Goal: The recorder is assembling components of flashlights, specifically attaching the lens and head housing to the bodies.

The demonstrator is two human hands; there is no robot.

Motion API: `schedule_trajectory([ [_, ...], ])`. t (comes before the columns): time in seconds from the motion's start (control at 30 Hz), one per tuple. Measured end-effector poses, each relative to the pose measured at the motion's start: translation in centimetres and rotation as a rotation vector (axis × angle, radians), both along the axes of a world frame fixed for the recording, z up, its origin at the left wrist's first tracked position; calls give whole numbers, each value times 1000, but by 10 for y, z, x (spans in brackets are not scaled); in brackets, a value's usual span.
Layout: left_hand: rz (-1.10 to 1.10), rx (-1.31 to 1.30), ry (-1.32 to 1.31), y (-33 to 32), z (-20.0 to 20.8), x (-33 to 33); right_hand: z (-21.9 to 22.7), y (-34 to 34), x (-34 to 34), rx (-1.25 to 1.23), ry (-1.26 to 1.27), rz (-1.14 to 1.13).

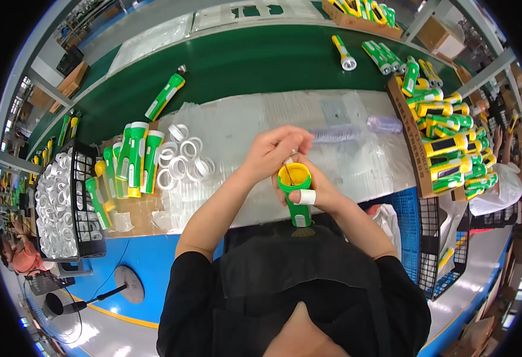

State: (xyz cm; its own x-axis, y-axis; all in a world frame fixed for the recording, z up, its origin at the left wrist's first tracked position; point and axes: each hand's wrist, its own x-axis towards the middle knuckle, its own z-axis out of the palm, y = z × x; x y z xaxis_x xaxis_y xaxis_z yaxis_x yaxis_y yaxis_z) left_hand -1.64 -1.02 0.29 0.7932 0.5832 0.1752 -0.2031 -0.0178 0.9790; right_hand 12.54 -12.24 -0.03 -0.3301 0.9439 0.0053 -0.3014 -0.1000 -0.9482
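Observation:
A green flashlight body (299,213) with a yellow-lined open head stands tilted near the table's front edge. My right hand (323,193) is closed around it below the rim, and white tape wraps the thumb. Above the opening, my left hand (278,150) is closed in a pinch. Between its fingertips and the yellow inside runs something thin, like a wire or slim tool, too small to name surely. To the left lie loose white rings (180,163) in a heap. Several green-and-yellow flashlights (136,156) stand or lean beside them.
A black crate (82,202) full of white rings stands at left. A row of clear lenses (335,134) lies beyond my hands. At right is a cardboard box (406,137) packed with flashlights. Behind runs a green conveyor belt (243,71) carrying a few flashlights.

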Motion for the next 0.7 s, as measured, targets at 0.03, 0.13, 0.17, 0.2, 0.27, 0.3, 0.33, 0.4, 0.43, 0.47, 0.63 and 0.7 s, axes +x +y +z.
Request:
schedule_trajectory([
  [0.03,81,115,-18,-2,-5,-2,-1,-4,3,51,-78,-15],
  [0.13,215,383,-20,-16,-3,-16,3,-17,-1,-25,-22,-179],
  [0.17,279,544,-9,-23,2,-18,4,-19,-2,-55,19,-159],
  [0.2,271,542,-9,-27,1,-16,4,-19,-5,-57,21,-167],
  [0.27,217,727,-110,-36,1,-11,5,-18,-15,-46,27,-262],
  [0.3,228,688,-132,-39,-4,-7,-6,-18,-13,-32,1,-247],
  [0.33,224,687,-131,-38,-8,-5,-9,-18,-13,-32,3,-250],
  [0.4,137,691,-194,-35,-15,0,-12,-18,-15,-38,-13,-347],
  [0.43,130,692,-195,-36,-13,4,-11,-19,-12,-38,-12,-353],
  [0.47,179,566,-114,-37,-9,9,-9,-19,-7,-120,117,-398],
  [0.63,429,551,135,18,-52,43,-11,-14,17,-108,209,-455],
  [0.7,368,1007,404,31,-64,46,-13,-17,21,-113,206,-459],
])
